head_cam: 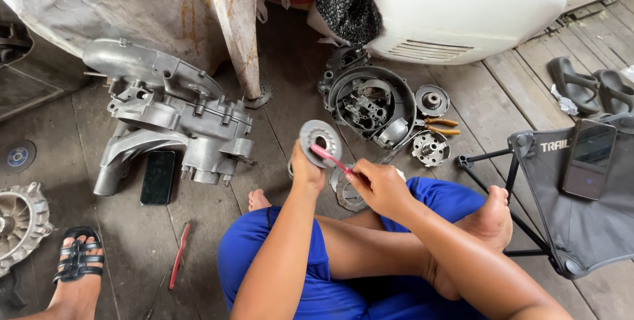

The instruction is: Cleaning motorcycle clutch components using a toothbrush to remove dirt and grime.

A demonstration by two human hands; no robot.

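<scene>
Two hands busy: my left hand (305,169) pinches the round metal disc (321,139) by its rim above my knees, stiff, weighty, likely greasy, while right hand (376,184) fingers grip a pink brush (328,157).

Bright blue shorts (297,274), bare arms, bare feet, no sleeves showing.
</scene>
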